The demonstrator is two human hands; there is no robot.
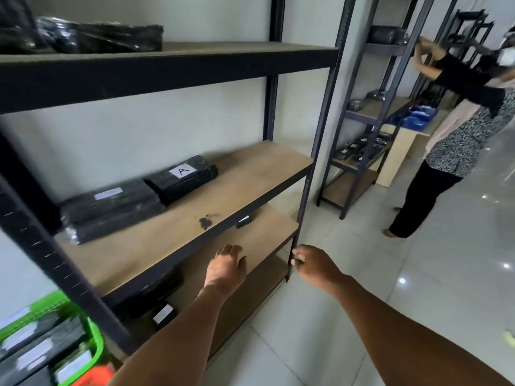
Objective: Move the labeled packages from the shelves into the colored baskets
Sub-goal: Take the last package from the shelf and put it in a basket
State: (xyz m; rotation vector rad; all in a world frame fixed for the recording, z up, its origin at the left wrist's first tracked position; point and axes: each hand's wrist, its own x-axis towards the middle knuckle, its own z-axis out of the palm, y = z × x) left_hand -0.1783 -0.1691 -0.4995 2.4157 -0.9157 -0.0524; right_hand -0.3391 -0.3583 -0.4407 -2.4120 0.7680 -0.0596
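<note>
A black package with a white label marked A (181, 174) lies on the middle shelf (250, 174), with a second black labeled package (111, 210) to its left. More black packages lie on the top shelf (97, 37) and on the lower shelf (147, 296). A green basket (96, 346) at the bottom left holds several labeled packages, and an orange basket (96, 374) peeks out beside it. My left hand (225, 266) hangs with relaxed fingers in front of the lower shelf and holds nothing. My right hand (312, 264) is curled and holds nothing, right beside the rack's front post.
The rack's dark front post (315, 151) stands just left of my right hand. Another person (451, 140) stands at the right, reaching up at a second rack (359, 165) that holds packages. A blue basket (418, 115) sits on a low cabinet behind it. The floor is glossy white tile.
</note>
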